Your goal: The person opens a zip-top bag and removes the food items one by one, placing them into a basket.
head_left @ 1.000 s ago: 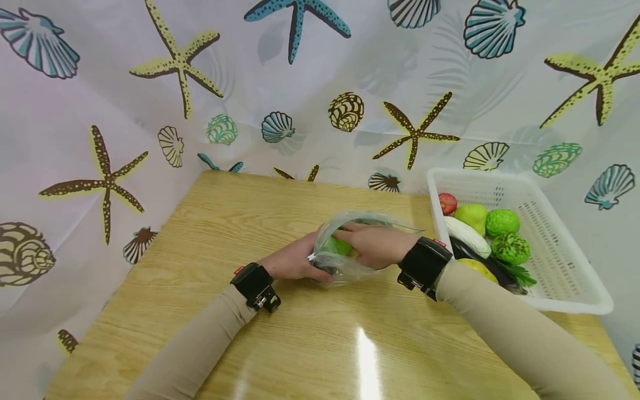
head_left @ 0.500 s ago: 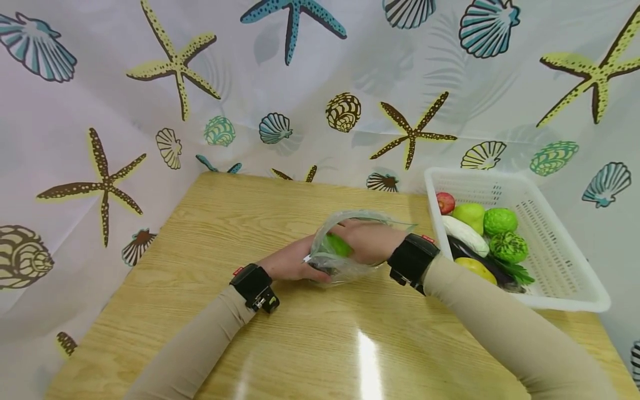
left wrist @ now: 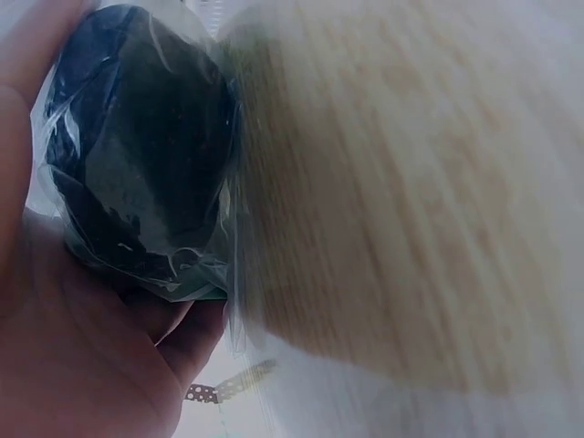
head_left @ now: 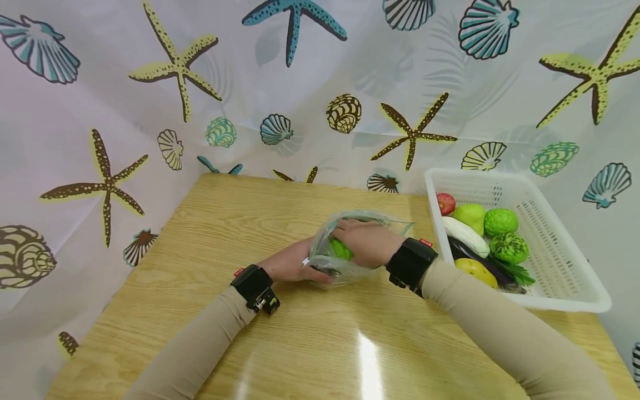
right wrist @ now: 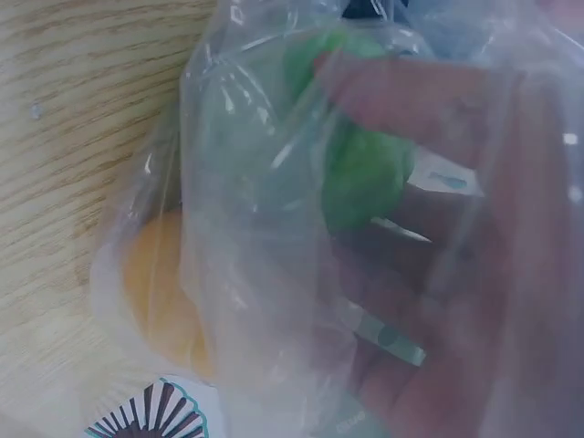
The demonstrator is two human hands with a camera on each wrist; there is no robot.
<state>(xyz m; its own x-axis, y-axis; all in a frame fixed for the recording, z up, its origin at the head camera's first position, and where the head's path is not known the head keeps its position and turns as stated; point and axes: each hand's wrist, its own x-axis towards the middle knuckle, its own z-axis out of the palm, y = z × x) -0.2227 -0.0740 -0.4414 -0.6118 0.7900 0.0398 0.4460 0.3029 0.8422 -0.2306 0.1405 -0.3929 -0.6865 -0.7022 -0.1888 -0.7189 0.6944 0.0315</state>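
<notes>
A clear plastic zip bag (head_left: 357, 272) lies on the table with its mouth spread. My left hand (head_left: 292, 264) grips the bag's left side, thumb in front. In the left wrist view, a dark rounded thing (left wrist: 137, 155) shows through the plastic beside that hand's palm. My right hand (head_left: 372, 243) reaches inside the bag and holds a bright green rounded fruit or vegetable (head_left: 341, 250), whose kind I cannot tell. Through the film in the right wrist view, an orange rounded thing (right wrist: 164, 292) is visible in the bag, apart from the right fingers.
A white plastic basket (head_left: 565, 244) stands at the right of the wooden table (head_left: 240, 216). It holds several toy-like fruits and vegetables, including an eggplant (head_left: 462, 251), a yellow fruit (head_left: 476, 270) and a red one (head_left: 445, 204). A patterned curtain (head_left: 310, 89) hangs behind.
The right hand has shifted slightly left and deeper into the bag with the green thing. The left hand stays almost still on the bag.
</notes>
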